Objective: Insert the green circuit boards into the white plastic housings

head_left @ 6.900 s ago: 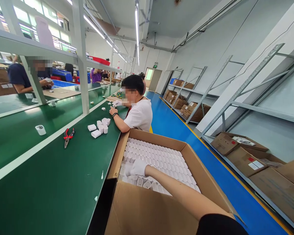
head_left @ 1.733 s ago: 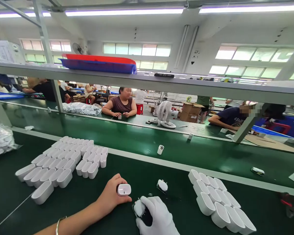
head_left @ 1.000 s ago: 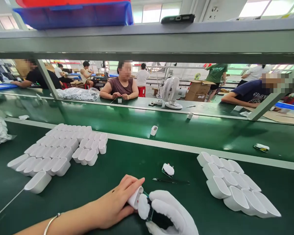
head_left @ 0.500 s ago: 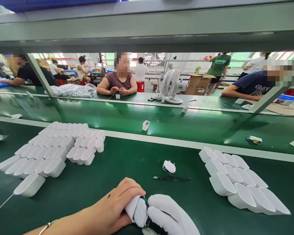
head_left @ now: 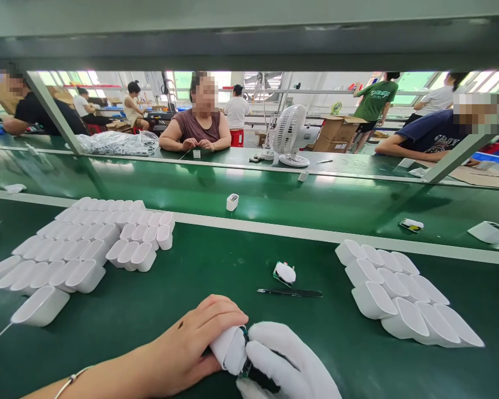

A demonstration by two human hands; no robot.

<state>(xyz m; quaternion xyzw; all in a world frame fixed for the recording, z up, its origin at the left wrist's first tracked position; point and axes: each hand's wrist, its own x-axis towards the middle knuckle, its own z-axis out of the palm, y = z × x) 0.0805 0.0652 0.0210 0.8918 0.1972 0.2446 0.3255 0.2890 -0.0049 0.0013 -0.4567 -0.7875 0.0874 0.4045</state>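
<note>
My left hand, bare with a thin bracelet, is closed around a white oval plastic housing low in the middle of the head view. My right hand, in a white glove, grips a green-edged circuit board at the housing's open end. A white pad lies on the board's near face, partly inside the housing. The gloved fingers hide much of the board. Beyond the hands, another circuit board with a white pad rests on the green tabletop, with black tweezers just below it.
Rows of white housings stand at left, and a second group at right. Behind runs a green conveyor belt carrying a housing and a board. Across it are a fan and a seated co-worker.
The view has tilted and shifted slightly. Parts on the belt have moved left. Both hands keep their hold, and the board appears a little deeper in the housing.
</note>
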